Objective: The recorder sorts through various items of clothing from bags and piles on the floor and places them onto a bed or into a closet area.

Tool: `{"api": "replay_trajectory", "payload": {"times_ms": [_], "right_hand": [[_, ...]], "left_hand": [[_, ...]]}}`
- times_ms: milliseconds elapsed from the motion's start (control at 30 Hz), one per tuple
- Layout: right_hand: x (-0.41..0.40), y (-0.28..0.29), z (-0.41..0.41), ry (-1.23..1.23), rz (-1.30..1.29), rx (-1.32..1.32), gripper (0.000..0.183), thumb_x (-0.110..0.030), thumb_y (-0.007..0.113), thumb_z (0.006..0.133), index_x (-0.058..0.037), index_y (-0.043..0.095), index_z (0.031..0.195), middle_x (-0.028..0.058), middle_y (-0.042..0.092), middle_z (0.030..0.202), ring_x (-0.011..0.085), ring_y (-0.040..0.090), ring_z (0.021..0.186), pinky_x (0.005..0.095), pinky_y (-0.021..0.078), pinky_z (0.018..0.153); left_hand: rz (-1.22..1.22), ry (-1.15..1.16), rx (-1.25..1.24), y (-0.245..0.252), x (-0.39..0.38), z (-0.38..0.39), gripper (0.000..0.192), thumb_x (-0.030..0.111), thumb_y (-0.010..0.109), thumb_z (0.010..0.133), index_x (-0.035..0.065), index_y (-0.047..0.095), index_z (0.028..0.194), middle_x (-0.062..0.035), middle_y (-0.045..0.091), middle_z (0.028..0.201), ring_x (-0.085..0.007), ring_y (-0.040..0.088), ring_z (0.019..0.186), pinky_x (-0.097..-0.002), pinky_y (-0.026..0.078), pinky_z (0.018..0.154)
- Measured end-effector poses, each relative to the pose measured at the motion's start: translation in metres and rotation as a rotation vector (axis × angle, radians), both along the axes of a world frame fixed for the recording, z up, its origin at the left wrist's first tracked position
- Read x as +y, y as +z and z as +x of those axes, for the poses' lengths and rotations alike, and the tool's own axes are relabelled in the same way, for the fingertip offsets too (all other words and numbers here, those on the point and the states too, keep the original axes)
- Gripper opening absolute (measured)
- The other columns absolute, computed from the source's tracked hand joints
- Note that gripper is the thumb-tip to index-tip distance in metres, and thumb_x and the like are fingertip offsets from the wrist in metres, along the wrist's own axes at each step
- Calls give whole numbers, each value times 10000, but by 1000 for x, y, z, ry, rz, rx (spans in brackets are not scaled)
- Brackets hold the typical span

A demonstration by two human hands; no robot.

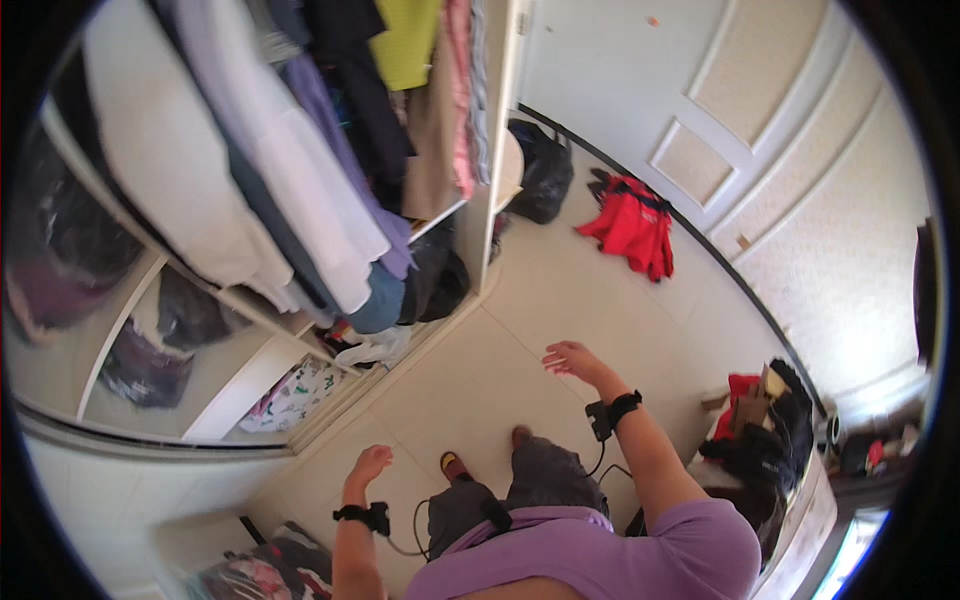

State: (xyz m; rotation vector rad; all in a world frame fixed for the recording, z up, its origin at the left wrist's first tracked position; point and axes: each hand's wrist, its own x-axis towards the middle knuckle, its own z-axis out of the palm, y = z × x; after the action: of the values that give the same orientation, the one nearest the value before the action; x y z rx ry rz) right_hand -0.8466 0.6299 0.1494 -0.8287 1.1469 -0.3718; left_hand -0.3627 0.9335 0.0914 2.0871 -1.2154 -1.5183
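My left hand (371, 463) hangs over the tiled floor (465, 360) with its fingers loosely curled; whether they are apart does not show. Farther forward, my right hand (574, 360) is raised above the floor, fingers part-bent and apart, holding nothing. Both wrists carry black straps with small devices and cables. Ahead and to the left stands an open wardrobe (486, 150). White shirts (292, 157), a purple garment (337, 135), a yellow-green garment (405, 41) and dark clothes hang in it. Neither hand touches the clothes.
Bags (146, 367) and a white printed cloth (300, 394) lie in the lower compartments. A black plastic bag (541, 172) and a red-and-black garment (634, 225) rest on the floor by the white door (607, 67). A heap of clothes and cardboard (750, 427) is at right, a clothes-filled bag (262, 570) at lower left.
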Motion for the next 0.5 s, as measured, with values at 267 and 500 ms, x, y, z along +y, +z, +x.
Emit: {"api": "replay_trajectory", "payload": {"times_ms": [267,500], "right_hand": [[-50,0,-171,-405,-107,-6,330,-269,464,960,-27,533,1174,114,663,1026,189,658,865,284,510,706],[-108,-21,-314,-658,-93,75,342,-263,451,956,-27,530,1190,106,663,1050,181,648,897,284,500,739]], "left_hand": [[329,731,348,-76,-131,-65,309,230,534,901,12,527,1120,-154,645,1027,-281,661,872,-377,523,693],[446,578,298,-82,-280,-146,213,195,514,888,-7,552,944,-140,644,899,-303,662,758,-371,482,508]]}}
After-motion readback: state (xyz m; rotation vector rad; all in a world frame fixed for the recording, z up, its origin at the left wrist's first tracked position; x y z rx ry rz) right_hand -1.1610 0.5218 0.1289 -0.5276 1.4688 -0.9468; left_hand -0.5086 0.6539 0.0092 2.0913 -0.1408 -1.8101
